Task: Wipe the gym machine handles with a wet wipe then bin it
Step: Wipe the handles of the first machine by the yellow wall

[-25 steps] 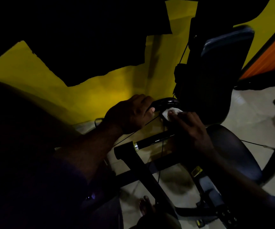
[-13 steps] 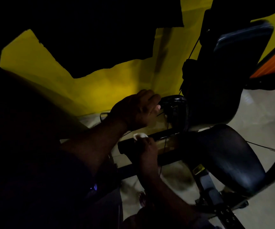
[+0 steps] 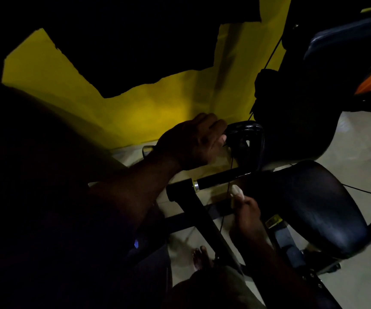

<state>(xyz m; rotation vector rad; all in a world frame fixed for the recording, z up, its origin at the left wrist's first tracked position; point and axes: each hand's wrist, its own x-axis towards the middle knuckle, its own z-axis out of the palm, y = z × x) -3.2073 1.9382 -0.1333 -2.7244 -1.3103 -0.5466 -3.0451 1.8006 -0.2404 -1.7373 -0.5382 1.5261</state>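
Yellow wall (image 3: 135, 112) far left, very dim scene. Left hand (image 3: 193, 141) sits at the left edge of the glossy black handle (image 3: 244, 139), fingers curled, thumb tip against it; looks like it's steadying the handle, but whether it actually clasps it I cannot tell, too dark. Below that, the black bar grip (image 3: 220, 178) runs right from its chrome collar (image 3: 195, 185). The wet wipe (image 3: 236, 191) is just under the bar, beside the thin cable (image 3: 230, 166); contact with the bar unclear. Right hand (image 3: 247, 215) pinches the wipe in its fingertips from below. Step: wiping, on the bar grip; binning not yet due and no bin in view. Next move likely needs the wipe wrapped round the bar and run along it, clear of the cable. Wipe looks small, white, bunched into a wad, only a nub showing past the fingers. Padded seat (image 3: 318, 208) at right.
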